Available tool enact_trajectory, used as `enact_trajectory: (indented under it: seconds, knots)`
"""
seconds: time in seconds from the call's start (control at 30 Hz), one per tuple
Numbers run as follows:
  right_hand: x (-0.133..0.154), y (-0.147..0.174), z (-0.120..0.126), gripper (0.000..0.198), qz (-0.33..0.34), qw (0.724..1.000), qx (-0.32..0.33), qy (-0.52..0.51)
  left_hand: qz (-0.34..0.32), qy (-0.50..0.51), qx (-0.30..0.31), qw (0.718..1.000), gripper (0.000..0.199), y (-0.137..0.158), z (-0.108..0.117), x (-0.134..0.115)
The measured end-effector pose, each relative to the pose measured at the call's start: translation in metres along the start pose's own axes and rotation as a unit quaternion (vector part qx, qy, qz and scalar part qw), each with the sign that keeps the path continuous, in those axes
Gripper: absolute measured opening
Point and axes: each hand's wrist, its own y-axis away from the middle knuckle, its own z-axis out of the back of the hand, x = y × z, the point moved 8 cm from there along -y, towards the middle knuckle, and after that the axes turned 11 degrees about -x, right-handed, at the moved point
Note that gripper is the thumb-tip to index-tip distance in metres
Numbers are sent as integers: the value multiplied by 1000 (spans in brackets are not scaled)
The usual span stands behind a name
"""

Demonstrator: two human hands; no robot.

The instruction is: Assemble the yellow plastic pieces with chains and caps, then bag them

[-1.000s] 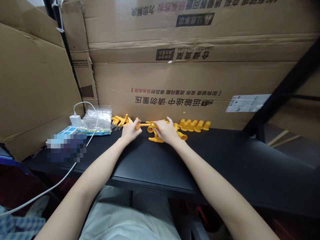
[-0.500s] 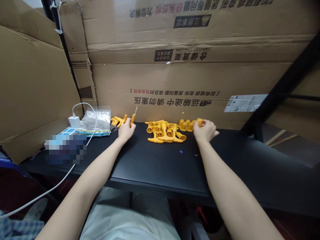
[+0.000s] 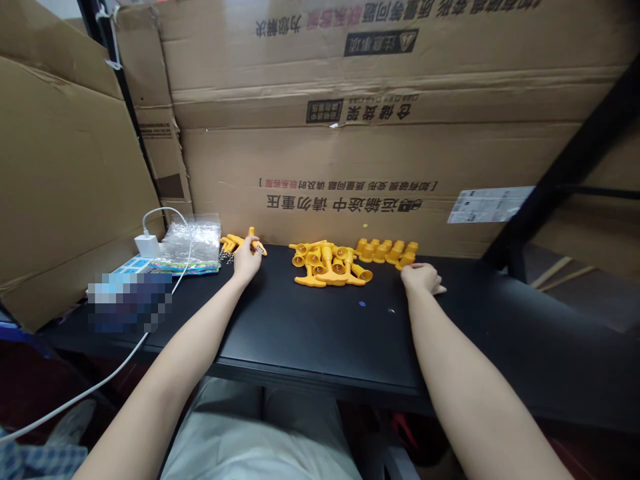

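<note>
Several yellow plastic handles (image 3: 232,241) at left hand (image 3: 247,264), flared cup (image 3: 407,259) at right (image 3: 421,277), grips unclear

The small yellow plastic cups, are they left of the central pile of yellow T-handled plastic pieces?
No, the cups stand right of the T-handled pieces, nearer the right hand.

Brown cardboard (image 3: 310,153) walls the black tabletop (image 3: 310,333).

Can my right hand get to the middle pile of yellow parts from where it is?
Probably yes: your right hand is off to the pile's right, with open black tabletop between; the yellow cups stand farther back, leaving that way free.
</note>
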Motion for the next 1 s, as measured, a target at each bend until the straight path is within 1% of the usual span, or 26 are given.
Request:
enact_trajectory:
  seconds: [0.13,0.3,0.37,0.43,0.53,0.63,0.7,0.83,0.93,1.0]
  knots:
    - [5,4,-4,13,23,999,17,37,-11,9,-8,1000,44,-4,0,4]
    - [5,7,-16,37,43,989,72,125,11,9,-30,999,54,-8,3,10]
    - [4,6,-21,43,50,985,88,142,23,17,-32,999,57,-9,4,12]
    - [3,4,-26,47,58,981,103,154,32,27,-37,998,57,-10,4,14]
    - [2,3,-32,48,68,978,117,160,28,31,-62,997,48,-13,7,16]
    - [2,3,-35,47,79,976,129,160,7,19,-86,996,40,-15,10,16]
    - [2,4,-37,48,83,973,139,167,-22,-2,-88,996,42,-15,11,15]
    - [2,4,-39,49,95,969,146,173,-90,-72,-71,991,48,-16,8,11]
    - [2,5,-40,48,100,969,148,173,-125,-125,-58,983,52,-20,6,14]
    - [3,5,-39,47,97,969,148,175,-143,-161,-39,976,52,-24,2,18]
